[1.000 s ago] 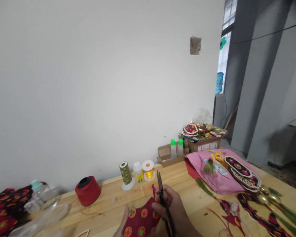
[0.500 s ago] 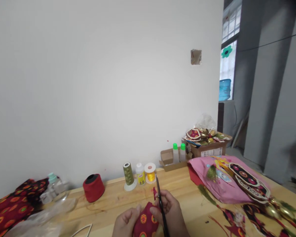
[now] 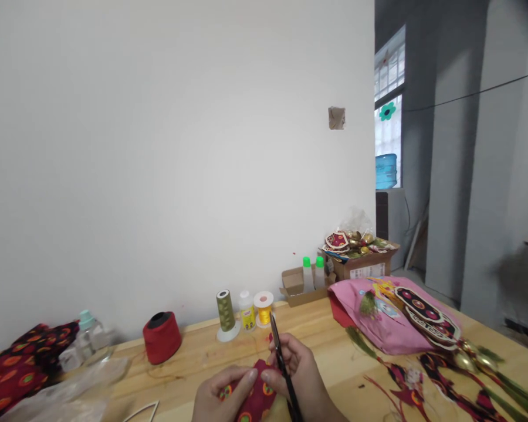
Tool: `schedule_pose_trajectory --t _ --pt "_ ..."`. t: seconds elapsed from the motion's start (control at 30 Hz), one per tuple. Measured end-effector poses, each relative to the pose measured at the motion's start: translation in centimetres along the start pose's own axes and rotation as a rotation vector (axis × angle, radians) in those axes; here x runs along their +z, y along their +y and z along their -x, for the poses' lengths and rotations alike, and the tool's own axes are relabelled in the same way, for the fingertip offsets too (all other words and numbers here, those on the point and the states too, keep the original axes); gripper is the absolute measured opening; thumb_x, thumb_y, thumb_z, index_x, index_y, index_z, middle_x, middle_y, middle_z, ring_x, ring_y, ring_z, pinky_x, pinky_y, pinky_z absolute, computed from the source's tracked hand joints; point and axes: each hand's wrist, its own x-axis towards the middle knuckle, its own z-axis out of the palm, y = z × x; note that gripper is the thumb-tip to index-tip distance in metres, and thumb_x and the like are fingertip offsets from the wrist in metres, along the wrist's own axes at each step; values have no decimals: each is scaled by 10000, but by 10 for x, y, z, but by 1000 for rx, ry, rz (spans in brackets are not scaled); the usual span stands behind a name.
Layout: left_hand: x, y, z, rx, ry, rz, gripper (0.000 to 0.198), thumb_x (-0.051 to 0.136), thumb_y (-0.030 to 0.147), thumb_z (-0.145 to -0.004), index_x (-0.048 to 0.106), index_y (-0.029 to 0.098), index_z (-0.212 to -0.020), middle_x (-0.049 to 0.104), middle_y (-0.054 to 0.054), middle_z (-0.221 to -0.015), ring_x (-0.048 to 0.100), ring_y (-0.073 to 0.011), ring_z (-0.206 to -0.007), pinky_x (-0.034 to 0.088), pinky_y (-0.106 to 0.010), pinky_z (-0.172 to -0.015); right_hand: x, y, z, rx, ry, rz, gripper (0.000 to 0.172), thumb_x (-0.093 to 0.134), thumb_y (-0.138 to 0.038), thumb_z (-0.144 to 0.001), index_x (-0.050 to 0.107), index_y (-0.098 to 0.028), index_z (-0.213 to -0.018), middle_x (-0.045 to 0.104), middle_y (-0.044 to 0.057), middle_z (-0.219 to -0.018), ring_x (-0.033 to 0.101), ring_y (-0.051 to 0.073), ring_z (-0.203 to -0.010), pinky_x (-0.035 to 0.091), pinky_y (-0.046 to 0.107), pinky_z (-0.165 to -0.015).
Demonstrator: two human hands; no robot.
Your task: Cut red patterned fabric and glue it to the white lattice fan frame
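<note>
Right hand (image 3: 298, 370): fingers closed around the handles of black scissors (image 3: 277, 344), blades together and pointing up and slightly left, away from the person. Left hand (image 3: 219, 396): thumb and fingers pinched on a dark red fabric piece (image 3: 256, 397) printed with round orange-and-green motifs. The fabric piece sits between the two hands, low in the view, just above the wooden table (image 3: 202, 358); its right edge lies against the scissors.

Beyond the hands, along the white wall, from left to right: a red thread cone (image 3: 161, 338), an olive thread spool (image 3: 226, 312) on a white base, a small white bottle (image 3: 246, 309) with a yellow label, and a yellow thread reel (image 3: 263, 307). Further right, a shallow cardboard tray (image 3: 294, 282) holds two green-capped bottles (image 3: 312, 273), beside a cardboard box (image 3: 361, 265) piled with ornaments. A pink cloth (image 3: 378, 328) carrying embroidered pieces lies at right. At far left, more patterned fabric (image 3: 15, 372) and a clear plastic bottle (image 3: 88, 341)
</note>
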Motion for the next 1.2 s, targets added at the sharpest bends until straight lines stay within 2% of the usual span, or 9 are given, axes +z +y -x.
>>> schedule_pose_trajectory --t 0.1,0.23,0.37,0.47,0.6,0.9,1.07,1.13,1.2 --pt "-5 0 -1 -63 51 167 325 673 480 -532 682 156 -566 679 -54 -573 601 -212 -567 470 -264 -539 1 0 2 0 1 4 504 822 -182 -379 522 -169 -783 541 -59 -614 483 79 -561 355 178 -528" --pt "-12 -4 -6 -251 221 607 441 583 550 -604 629 177 -836 682 -29 -610 628 -216 -594 483 -292 -527 2 6 1 -38 84 10 486 815 -243 -420 517 -178 -799 529 -59 -603 493 87 -562 367 186 -535" --pt "-3 -10 -7 -236 140 957 531 635 514 -576 551 209 -1002 700 -63 -816 632 -253 -806 489 -378 -708 0 12 -2 -51 179 -40 456 792 -307 -485 505 -179 -815 532 -57 -618 474 67 -532 360 172 -515" --pt "11 -17 -5 -173 48 812 484 756 322 -493 600 145 -915 701 -106 -823 618 -283 -851 440 -429 -821 -1 12 -4 -63 237 -53 429 788 -310 -497 508 -169 -789 517 -65 -590 451 53 -509 352 160 -499" --pt "17 -24 -4 -110 106 596 406 774 299 -458 640 104 -788 704 -125 -793 626 -300 -816 396 -491 -873 1 7 -3 -56 240 -63 460 815 -250 -435 527 -160 -782 516 -65 -581 455 55 -514 360 164 -497" --pt "3 -23 -11 -225 54 711 351 768 274 -480 654 98 -763 705 -121 -786 627 -280 -835 460 -420 -820 4 1 0 31 189 -130 508 806 -225 -405 514 -168 -817 547 -63 -593 440 39 -432 328 157 -418" --pt "0 -23 -12 -229 91 923 387 688 423 -566 649 133 -819 694 -139 -851 614 -283 -876 477 -406 -777 7 -9 0 -45 188 -45 432 740 -91 -428 530 -166 -798 599 -32 -651 540 84 -581 406 174 -547" --pt "-1 -17 -8 -275 -22 985 426 631 471 -615 635 135 -876 668 -175 -936 595 -318 -911 461 -462 -777 8 -13 -1 -105 185 13 373 709 -58 -445 527 -170 -751 596 -38 -619 555 95 -600 416 186 -600" --pt "-1 -8 -3 -470 -281 1028 455 572 478 -669 614 100 -919 642 -212 -981 575 -347 -941 448 -494 -777 7 -15 -2 -142 162 79 328 672 -34 -463 517 -172 -717 577 -53 -561 544 92 -550 408 184 -570"
